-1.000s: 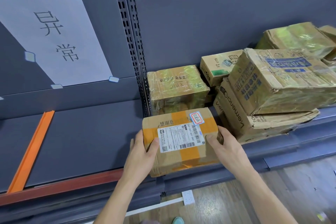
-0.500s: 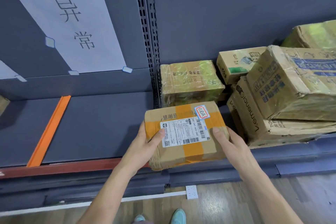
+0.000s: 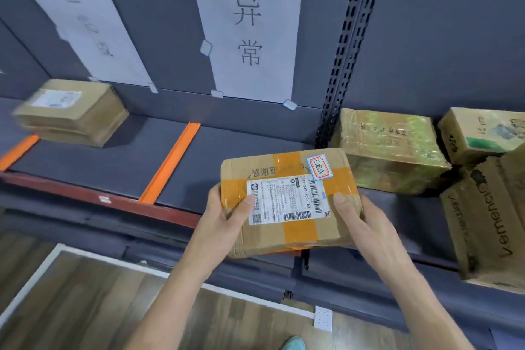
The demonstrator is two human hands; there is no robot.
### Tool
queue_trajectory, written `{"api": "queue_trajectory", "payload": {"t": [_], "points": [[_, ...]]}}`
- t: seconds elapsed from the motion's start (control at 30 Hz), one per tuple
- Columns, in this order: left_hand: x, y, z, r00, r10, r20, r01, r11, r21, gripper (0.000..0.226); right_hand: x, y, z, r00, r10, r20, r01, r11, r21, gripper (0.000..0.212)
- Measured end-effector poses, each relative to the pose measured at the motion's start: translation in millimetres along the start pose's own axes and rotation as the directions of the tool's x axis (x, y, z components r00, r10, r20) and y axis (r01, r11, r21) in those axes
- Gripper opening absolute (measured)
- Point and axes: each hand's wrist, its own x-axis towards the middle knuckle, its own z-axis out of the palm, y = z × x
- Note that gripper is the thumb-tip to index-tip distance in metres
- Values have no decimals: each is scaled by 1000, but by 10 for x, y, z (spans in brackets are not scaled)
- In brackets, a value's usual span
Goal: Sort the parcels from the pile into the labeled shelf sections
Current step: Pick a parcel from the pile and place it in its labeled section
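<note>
Grip: your left hand [image 3: 224, 219] & right hand [image 3: 360, 221] hold the parcel [image 3: 287, 199] by its ends, in air just off the shelf [image 3: 85, 162] front, beside the pile [image 3: 392, 150]; risk: thumbs slip on slick tape, or misread sign [image 3: 250, 31] → wrong section.

parcel [image 3: 289, 202] left of pile [image 3: 389, 150]

L hand [image 3: 224, 219] & R hand [image 3: 362, 221] bare, forearms bare too; teal shoe toe [image 3: 294, 343] well below the grip.
</note>
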Motion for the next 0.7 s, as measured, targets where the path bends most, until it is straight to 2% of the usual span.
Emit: {"api": "queue_trajectory", "payload": {"t": [0.27, 0.53, 0.7], "points": [[-377, -277, -1002, 983, 17, -180, -26, 998, -49, 29, -202, -602, 909, 985, -114, 131, 115, 993, 0, 56], [-807, -607, -2166, 953, 7, -304, -49, 990, -129, 30, -553, -1152, 2038, 950, -204, 237, 209, 978, 1, 56], [-1051, -810, -2821, 921, -10, -390, -60, 984, -166, 36, -725, -1487, 2693, 918, -245, 310, 256, 967, 6, 48]]}}
